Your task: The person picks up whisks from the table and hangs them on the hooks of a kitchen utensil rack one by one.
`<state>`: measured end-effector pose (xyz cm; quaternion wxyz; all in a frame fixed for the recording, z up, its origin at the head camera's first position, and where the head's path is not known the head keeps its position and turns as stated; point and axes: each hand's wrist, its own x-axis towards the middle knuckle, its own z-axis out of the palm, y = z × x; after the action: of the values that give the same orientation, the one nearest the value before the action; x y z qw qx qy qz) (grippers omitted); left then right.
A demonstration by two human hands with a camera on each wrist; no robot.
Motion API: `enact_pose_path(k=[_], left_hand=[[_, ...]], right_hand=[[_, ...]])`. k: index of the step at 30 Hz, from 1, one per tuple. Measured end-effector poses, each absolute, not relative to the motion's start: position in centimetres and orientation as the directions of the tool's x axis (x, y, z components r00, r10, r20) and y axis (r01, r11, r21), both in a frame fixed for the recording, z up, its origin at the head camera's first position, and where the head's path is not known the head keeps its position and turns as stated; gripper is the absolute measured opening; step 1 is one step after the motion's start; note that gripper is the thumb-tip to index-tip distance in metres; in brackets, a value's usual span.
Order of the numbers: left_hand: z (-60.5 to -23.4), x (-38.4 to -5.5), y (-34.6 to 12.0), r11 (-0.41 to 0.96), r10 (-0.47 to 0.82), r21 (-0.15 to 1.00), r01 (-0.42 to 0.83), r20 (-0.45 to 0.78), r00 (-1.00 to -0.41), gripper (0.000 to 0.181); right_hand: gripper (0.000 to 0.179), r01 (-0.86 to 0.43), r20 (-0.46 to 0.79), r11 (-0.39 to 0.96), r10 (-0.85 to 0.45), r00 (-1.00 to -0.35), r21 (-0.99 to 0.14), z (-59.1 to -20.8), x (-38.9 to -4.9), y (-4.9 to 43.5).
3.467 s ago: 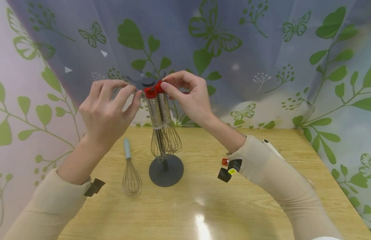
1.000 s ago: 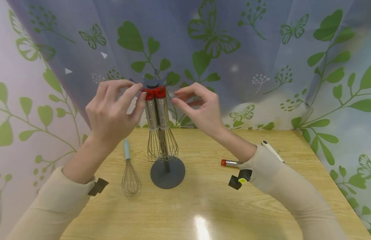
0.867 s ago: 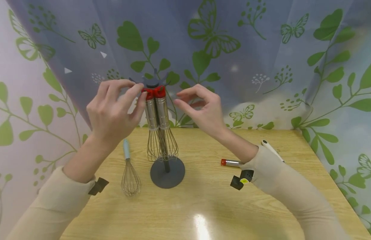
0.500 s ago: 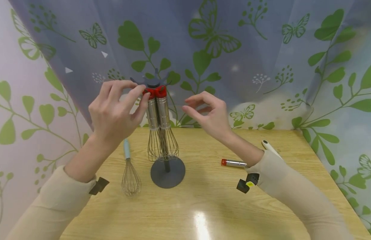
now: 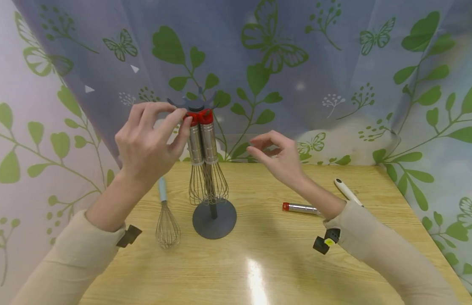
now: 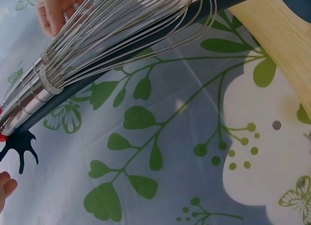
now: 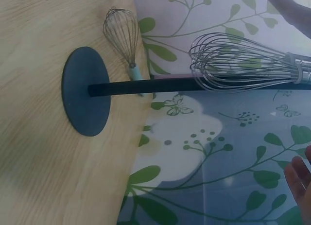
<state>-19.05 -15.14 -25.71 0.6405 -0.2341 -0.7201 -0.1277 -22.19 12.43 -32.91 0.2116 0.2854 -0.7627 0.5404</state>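
Two metal whisks with red handle ends hang side by side on a dark stand (image 5: 214, 218): a left whisk (image 5: 195, 146) and a right whisk (image 5: 209, 146). At the left whisk's red end are the thumb and index finger of my left hand (image 5: 146, 137); whether they pinch it or the hook there is hidden. My right hand (image 5: 279, 156) hovers to the right of the stand, holding nothing, its fingers loosely curved. In the left wrist view, the stand's hooks (image 6: 22, 147) show beside a left fingertip. Whisk wires (image 7: 218, 64) fill the upper right wrist view.
A whisk with a light blue handle (image 5: 162, 188) lies left of the stand's base. To the right lie a metal handle with a red end (image 5: 298, 208), partly behind my forearm, and a white handle (image 5: 347, 191). A patterned curtain (image 5: 327, 67) hangs behind the wooden table (image 5: 205, 271).
My right hand let go of the right whisk's red end and drew away to the right and down. My left hand shifted slightly right, staying at the left whisk's top.
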Motion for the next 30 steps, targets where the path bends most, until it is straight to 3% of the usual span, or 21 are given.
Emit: enact_pose_path(k=[21, 30], left_hand=[[-25.8, -19.6, -14.7, 0.848, 0.171, -0.120, 0.516, 0.984, -0.052, 0.011], [-25.8, -19.6, -14.8, 0.853, 0.167, -0.120, 0.508, 0.985, -0.049, 0.011]], right_hand=[[0.025, -0.520, 0.455, 0.444, -0.251, -0.854, -0.730, -36.4, -23.0, 18.0], [0.029, -0.435, 0.301, 0.540, -0.322, -0.898, -0.721, -37.2, -23.2, 20.0]])
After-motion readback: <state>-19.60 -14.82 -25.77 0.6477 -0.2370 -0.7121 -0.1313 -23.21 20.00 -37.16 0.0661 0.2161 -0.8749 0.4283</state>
